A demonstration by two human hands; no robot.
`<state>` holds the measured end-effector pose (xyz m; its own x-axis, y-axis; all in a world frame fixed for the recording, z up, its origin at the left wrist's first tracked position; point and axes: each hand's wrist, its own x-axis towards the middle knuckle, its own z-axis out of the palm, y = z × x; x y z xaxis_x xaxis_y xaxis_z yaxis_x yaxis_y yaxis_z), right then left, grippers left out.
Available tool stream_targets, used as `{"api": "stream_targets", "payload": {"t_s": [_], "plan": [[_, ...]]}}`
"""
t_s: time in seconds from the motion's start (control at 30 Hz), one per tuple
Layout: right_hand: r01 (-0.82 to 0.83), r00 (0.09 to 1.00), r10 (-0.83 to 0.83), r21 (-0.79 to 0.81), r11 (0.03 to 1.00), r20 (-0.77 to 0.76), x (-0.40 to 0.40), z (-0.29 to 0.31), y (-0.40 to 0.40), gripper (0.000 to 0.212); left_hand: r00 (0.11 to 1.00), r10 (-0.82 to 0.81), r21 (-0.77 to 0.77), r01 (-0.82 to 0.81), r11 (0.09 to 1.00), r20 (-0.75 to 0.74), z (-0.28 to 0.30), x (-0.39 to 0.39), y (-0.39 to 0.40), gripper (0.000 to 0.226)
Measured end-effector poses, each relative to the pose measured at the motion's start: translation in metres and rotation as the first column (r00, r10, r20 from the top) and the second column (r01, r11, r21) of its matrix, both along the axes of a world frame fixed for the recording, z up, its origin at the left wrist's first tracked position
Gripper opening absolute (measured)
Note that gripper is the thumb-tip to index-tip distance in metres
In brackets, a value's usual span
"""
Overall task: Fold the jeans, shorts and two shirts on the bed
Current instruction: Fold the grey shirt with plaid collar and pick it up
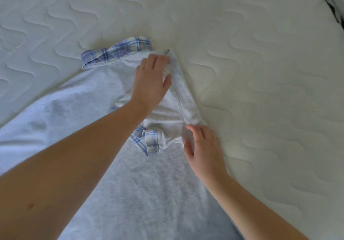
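We see a grey shirt [78,109] with plaid collar [119,51] and plaid cuff [147,141] spread flat on the quilted mattress [251,53]. Our left hand [150,83] lies flat, fingers straight, pressing the folded-in sleeve [178,98] near the shoulder. Our right hand [202,150] rests with relaxed fingers at the sleeve's lower edge, perhaps lightly touching it.

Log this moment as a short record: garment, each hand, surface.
garment: grey shirt with plaid cuff trim, spread on the mattress, right sleeve folded inward
left hand: flat, fingers pressing the folded shoulder
right hand: fingers relaxed, touching the sleeve edge
surface: white quilted mattress
other clothes: none in view
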<state>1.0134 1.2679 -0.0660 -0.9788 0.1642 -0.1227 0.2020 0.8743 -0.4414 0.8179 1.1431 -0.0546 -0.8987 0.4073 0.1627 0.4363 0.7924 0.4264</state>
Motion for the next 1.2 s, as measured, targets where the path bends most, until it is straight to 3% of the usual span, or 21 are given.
{"api": "stream_targets", "payload": {"t_s": [0.1,0.17,0.4,0.57,0.83,0.93,1.07,1.13,1.2], "plan": [[0.048,0.998,-0.041,0.135,0.99,-0.055,0.035,-0.003,0.002,0.031,0.925,-0.376,-0.21,0.379,0.901,0.056,-0.008,0.051,-0.017,0.034],[0.072,0.997,-0.064,0.199,0.977,-0.049,0.061,-0.007,-0.001,0.034,0.861,-0.493,-0.346,0.505,0.791,0.13,-0.014,0.082,-0.029,0.047],[0.019,0.999,-0.035,0.419,0.908,0.03,0.117,-0.013,-0.004,0.047,0.856,-0.51,-0.578,0.46,0.674,0.087,-0.023,0.115,-0.054,0.064],[0.053,0.994,-0.094,0.502,0.863,0.056,0.147,0.0,0.004,0.031,0.895,-0.404,-0.69,0.413,0.594,0.188,-0.024,0.132,-0.05,0.078],[0.141,0.934,-0.28,0.493,0.859,0.221,0.229,0.027,0.025,0.044,0.906,-0.396,-0.738,0.371,0.564,0.153,0.008,0.098,-0.059,0.066],[0.16,0.948,-0.259,0.424,0.891,0.186,0.249,0.036,0.021,0.036,0.904,-0.411,-0.766,0.344,0.543,0.114,0.014,0.093,-0.069,0.064],[0.101,0.975,-0.162,0.343,0.934,0.155,0.267,0.039,-0.006,0.044,0.927,-0.361,-0.812,0.286,0.508,0.102,0.01,0.105,-0.086,0.065],[0.063,0.983,-0.115,0.32,0.945,0.145,0.276,0.039,-0.024,0.046,0.948,-0.308,-0.768,0.255,0.587,0.079,0.008,0.115,-0.092,0.067],[0.048,0.982,-0.096,0.281,0.958,0.162,0.284,0.037,-0.041,0.051,0.966,-0.254,-0.645,0.22,0.732,0.041,0.011,0.135,-0.089,0.073]]}}
